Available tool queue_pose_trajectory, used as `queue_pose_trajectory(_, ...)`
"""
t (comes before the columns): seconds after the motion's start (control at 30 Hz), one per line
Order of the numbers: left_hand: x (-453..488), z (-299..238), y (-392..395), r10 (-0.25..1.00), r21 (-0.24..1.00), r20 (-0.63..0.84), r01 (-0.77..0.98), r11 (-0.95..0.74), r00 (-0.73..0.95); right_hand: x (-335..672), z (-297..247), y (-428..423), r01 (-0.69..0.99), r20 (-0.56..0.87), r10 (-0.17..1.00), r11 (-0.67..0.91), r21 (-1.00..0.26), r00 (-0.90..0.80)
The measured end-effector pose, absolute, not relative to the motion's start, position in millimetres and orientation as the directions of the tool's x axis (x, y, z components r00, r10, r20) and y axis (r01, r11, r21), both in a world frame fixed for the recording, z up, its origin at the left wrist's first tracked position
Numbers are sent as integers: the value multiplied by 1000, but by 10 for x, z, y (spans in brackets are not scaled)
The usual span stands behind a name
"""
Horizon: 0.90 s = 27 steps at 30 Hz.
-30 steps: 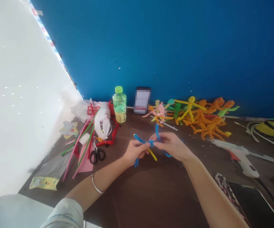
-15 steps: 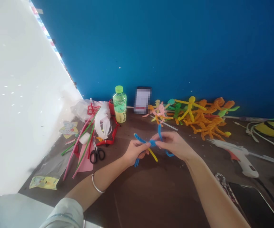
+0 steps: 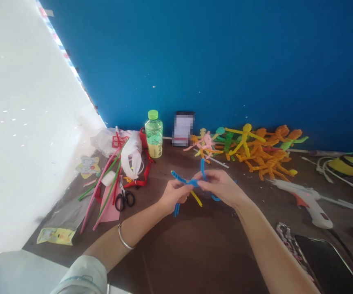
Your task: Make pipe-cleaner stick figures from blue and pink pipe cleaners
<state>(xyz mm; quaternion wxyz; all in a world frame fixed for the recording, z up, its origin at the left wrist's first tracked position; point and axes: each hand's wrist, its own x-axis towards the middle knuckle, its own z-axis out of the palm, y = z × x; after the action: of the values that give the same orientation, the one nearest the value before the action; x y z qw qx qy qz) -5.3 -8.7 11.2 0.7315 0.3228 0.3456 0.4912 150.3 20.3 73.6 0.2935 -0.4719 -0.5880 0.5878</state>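
Between my two hands is a blue pipe cleaner figure [image 3: 193, 182], its middle wound tight and several blue ends sticking out. My left hand [image 3: 174, 197] pinches it from the left, with a coiled arm pointing up-left above the thumb and blue ends hanging below. A yellow pipe cleaner [image 3: 196, 199] pokes out beneath, toward the lower right. My right hand [image 3: 221, 185] grips the blue at the right of the wound part; one end rises above its fingers and another curls out below. The fingertips hide part of the winding.
Scissors [image 3: 124, 200], loose pipe cleaners [image 3: 103, 183] and a plastic bag [image 3: 132, 155] lie left. A bottle [image 3: 153, 134] and a propped phone [image 3: 183, 128] stand behind. Finished pipe cleaner figures [image 3: 265, 151], a glue gun [image 3: 307, 200] and another phone [image 3: 326, 265] are on the right.
Both hands have shifted very slightly left with the blue figure. The right fingers have moved a little along the winding, and the raised blue end leans slightly further left.
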Motion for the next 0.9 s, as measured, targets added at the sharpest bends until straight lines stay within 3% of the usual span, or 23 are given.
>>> queue_pose_trajectory(0.4, -42, 117, -87, 950, 816, -177, -500, 288, 258, 1477, 747, 167, 264, -205, 905, -108, -959, -374)
queue_pose_trajectory(0.67, -53, 147, -67, 929, 753, -191, -559, 346, 318, 1490, 708, 218, 66, -151, 910, -136, -988, -385)
queue_pose_trajectory(0.9, -50, 97, -69, 925, 768, -182, -539, 346, 333, 1439, 728, 165, 156, 9, 948, 62, -986, -319)
